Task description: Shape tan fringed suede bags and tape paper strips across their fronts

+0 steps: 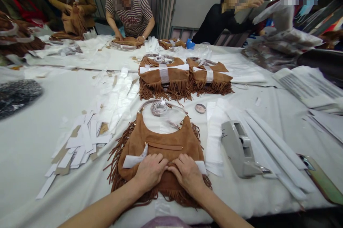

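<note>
A brown suede handbag (163,138) with fringe lies flat on the table in front of me, its wrapped handle pointing away. My left hand (152,171) and my right hand (187,171) meet at its lower middle, fingers curled and pressed onto the suede. Both hands seem to pinch a fold of the bag, though the fingertips are partly hidden. A white paper strip (131,161) runs across the bag and passes under my hands. Above them is a zip pocket (164,146) with a wrapped pull. Inside the handle's loop sits a coiled strap (158,108).
Two more fringed bags (164,74) bound with paper stand beyond. Paper strips (85,138) are heaped at left. To the right are a tape dispenser (237,149), a tape roll (200,108), white paper rolls (276,145) and a phone (325,179). Several co-workers (131,10) stand across the table.
</note>
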Tool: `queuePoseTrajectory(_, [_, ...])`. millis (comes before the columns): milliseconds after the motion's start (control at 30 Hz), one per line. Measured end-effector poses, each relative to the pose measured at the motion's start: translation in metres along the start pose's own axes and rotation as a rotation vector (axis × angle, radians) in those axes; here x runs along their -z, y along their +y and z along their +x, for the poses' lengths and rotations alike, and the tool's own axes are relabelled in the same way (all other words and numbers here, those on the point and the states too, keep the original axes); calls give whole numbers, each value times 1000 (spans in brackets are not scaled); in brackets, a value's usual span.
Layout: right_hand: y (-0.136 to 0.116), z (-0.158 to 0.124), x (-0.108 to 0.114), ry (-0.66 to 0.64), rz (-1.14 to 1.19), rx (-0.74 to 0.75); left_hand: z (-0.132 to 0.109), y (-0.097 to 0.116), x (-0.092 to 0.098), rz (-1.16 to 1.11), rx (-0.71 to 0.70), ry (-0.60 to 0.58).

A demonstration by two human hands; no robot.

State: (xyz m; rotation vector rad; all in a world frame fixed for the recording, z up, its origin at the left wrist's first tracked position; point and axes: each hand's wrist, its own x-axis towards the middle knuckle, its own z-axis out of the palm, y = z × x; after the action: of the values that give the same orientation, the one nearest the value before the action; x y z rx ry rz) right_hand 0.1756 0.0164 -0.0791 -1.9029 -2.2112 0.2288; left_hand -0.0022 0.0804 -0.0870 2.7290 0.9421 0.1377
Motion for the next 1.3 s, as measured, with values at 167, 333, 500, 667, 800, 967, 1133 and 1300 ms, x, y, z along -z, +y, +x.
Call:
queuePoseTrajectory(167, [7, 8, -7, 41, -28, 9, 7, 0, -2, -48, 31, 94])
queuePoseTrajectory(333, [6, 7, -5, 79, -9, 2, -11, 0, -9, -152, -42, 265])
queuePoseTrajectory(500, [14, 29, 10, 73, 302, -83, -30, -1, -20, -78, -93, 245])
queuePoseTrajectory(667, [43, 125, 37, 143, 380, -412, -28, 1, -18, -80, -94, 259])
queuePoseTrajectory(800, [54, 197, 31, 58, 345, -434, -25, -1, -17, -99, -88, 289])
queuePoseTrajectory(967, [51, 228, 5, -5, 350, -363, -21, -8, -7, -109, -113, 196])
queuePoseTrajectory(1133, [54, 234, 4, 23, 347, -338, -19, -12, 0, -129, -121, 138])
queuePoseTrajectory(1300, [58, 247, 13, 105, 333, -323, -19, -11, 0, -126, -133, 137])
